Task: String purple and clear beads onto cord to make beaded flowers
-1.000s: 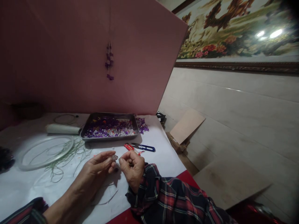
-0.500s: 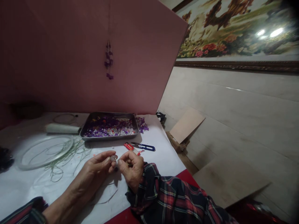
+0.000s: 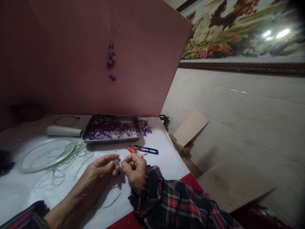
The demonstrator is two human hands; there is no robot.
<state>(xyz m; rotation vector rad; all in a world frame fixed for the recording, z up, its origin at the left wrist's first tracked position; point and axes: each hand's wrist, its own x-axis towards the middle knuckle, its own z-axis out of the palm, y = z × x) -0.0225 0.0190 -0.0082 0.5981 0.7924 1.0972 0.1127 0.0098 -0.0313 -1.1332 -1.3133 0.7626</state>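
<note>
My left hand (image 3: 100,168) reaches in from the lower left, its thumb and fingers pinching a small cluster of clear beads (image 3: 116,162). Close beside it, my right hand (image 3: 135,170) has thumb and forefinger pressed together. Whatever those right fingertips hold, perhaps a fine line, is too small to make out. Just beyond the right hand lie a red-handled cutter (image 3: 131,149) and dark blue thread snips (image 3: 149,150). Past both hands stands a metal tray (image 3: 111,141) of purple, clear and a few red beads.
More purple beads (image 3: 145,127) lie right of the tray. A clear coiled tube (image 3: 22,167), tangled green thread (image 3: 58,175) and a pale roll (image 3: 64,131) lie on the left of the white-covered table (image 3: 166,165). A purple bead strand (image 3: 111,62) hangs against the pink panel (image 3: 71,63).
Both hands stay nearly in place. The clear bead cluster looks slightly turned in my left fingers, and my right hand has barely shifted.
</note>
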